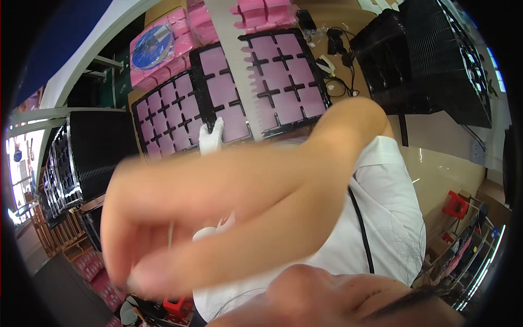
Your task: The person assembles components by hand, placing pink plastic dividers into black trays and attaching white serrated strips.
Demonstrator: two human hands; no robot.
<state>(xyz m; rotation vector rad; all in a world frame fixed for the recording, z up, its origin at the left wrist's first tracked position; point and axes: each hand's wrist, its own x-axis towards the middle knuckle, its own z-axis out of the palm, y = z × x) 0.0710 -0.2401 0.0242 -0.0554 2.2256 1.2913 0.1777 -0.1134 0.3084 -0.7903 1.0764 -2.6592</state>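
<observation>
One blurred right hand [190, 182], loosely curled, hangs before pink-and-black trays [204, 95].

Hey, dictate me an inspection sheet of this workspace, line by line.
Surface: tan tabletop, partly covered.
Job's things: black trays with pink floors and cross-shaped dividers.
Clutter: blue disc in clear wrap on pink pieces.
Left hand: white-gloved, at the trays' near edge; grip unclear.
Right hand: bare, raised close to the camera, blurred; grip unclear.
Cables: dark cable right of the trays; black cord over white clothing.
Surroundings: black stacks on both sides.
</observation>
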